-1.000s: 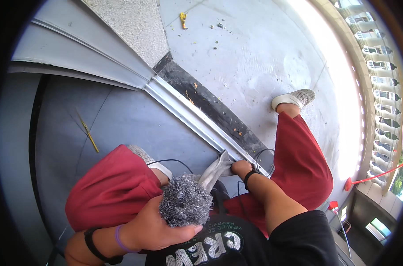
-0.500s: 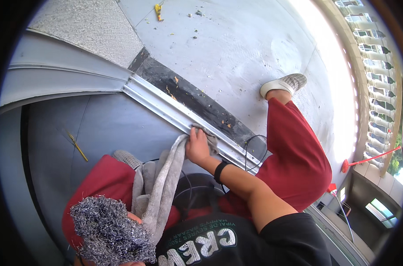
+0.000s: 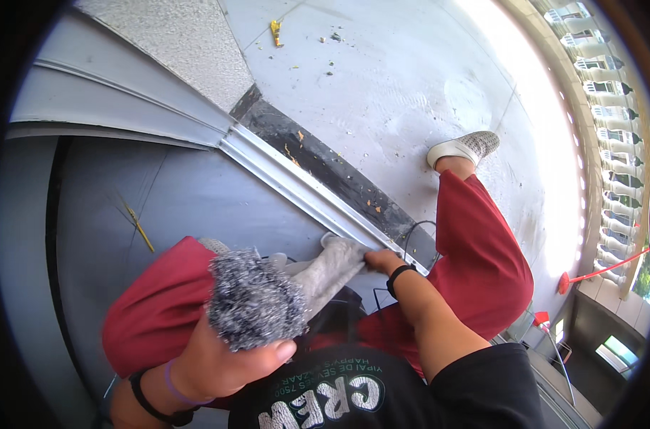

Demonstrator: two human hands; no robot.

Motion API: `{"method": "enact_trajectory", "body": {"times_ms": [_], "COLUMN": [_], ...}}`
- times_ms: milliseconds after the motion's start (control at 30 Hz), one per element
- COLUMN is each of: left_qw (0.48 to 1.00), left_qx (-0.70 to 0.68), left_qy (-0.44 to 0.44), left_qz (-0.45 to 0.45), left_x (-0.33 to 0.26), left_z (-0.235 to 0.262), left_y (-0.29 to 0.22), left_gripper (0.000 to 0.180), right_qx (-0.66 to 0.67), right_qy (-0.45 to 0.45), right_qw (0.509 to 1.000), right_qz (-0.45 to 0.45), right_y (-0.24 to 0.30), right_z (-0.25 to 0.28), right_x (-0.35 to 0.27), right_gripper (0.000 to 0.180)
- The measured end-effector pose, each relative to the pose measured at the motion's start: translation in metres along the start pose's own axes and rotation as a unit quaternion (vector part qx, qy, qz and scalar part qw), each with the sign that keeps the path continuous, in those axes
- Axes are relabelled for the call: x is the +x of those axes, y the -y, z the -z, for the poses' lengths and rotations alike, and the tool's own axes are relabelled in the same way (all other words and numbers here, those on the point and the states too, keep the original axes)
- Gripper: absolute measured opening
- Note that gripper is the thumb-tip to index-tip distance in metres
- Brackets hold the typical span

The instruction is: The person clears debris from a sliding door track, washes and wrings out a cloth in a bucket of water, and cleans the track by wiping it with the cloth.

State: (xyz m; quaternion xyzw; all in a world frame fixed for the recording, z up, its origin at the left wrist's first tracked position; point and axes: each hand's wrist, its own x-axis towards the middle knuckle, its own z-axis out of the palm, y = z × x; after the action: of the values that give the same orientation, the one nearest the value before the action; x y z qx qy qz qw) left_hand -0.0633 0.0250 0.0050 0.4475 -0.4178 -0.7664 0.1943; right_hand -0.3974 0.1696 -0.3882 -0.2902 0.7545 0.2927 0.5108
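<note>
My left hand point(image 3: 232, 368) is closed around a tangled grey steel wool scrubber point(image 3: 257, 300), held up in front of my body. A long grey cloth point(image 3: 333, 272) stretches from behind the scrubber towards the metal door track point(image 3: 296, 184). My right hand point(image 3: 383, 262) is closed on the far end of the cloth, beside the lower part of the track. Whether my left hand also holds the cloth is hidden by the scrubber.
A dark strip point(image 3: 321, 164) with dry leaf bits borders the track. A thin yellow-handled tool point(image 3: 140, 230) lies on the floor at left, and a yellow tube point(image 3: 276, 33) at the far side. A black cable point(image 3: 409, 239) loops by my right leg. A balustrade point(image 3: 614, 161) stands at right.
My right hand has moved right and nearer along the track, pulling the cloth with it. My left hand has risen and moved right with the scrubber. The view has shifted slightly.
</note>
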Motion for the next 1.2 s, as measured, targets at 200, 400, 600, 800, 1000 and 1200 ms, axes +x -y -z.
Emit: {"method": "enact_trajectory", "body": {"times_ms": [200,400,600,800,1000,1200], "left_qw": [0.993,0.999,0.994,0.957,0.925,0.911], "left_qx": [-0.084,-0.011,-0.021,-0.089,-0.059,-0.136], "left_qy": [0.013,0.040,-0.033,-0.258,-0.374,-0.378], "left_qz": [0.085,0.032,0.101,0.100,0.034,-0.092], "left_x": [0.016,-0.003,-0.026,-0.035,-0.022,-0.021], "left_z": [-0.002,0.012,0.021,0.010,-0.008,0.003], "left_y": [0.016,0.007,-0.021,-0.033,-0.042,-0.027], "left_gripper": [0.027,0.053,0.028,0.057,0.050,0.052], "right_qx": [-0.059,-0.072,-0.044,-0.004,0.038,0.419], "right_qy": [0.101,0.004,-0.157,-0.151,-0.289,-0.106], "right_qw": [0.993,0.993,0.969,0.959,0.888,0.775], "right_qz": [0.029,0.091,0.185,0.239,0.355,0.460], "right_y": [-0.005,0.048,0.122,0.201,0.293,0.356], "right_z": [0.015,0.029,0.037,0.036,0.024,0.077], "right_x": [-0.019,-0.069,-0.087,-0.081,-0.089,-0.090], "right_gripper": [0.042,0.043,0.032,0.026,0.027,0.034]}}
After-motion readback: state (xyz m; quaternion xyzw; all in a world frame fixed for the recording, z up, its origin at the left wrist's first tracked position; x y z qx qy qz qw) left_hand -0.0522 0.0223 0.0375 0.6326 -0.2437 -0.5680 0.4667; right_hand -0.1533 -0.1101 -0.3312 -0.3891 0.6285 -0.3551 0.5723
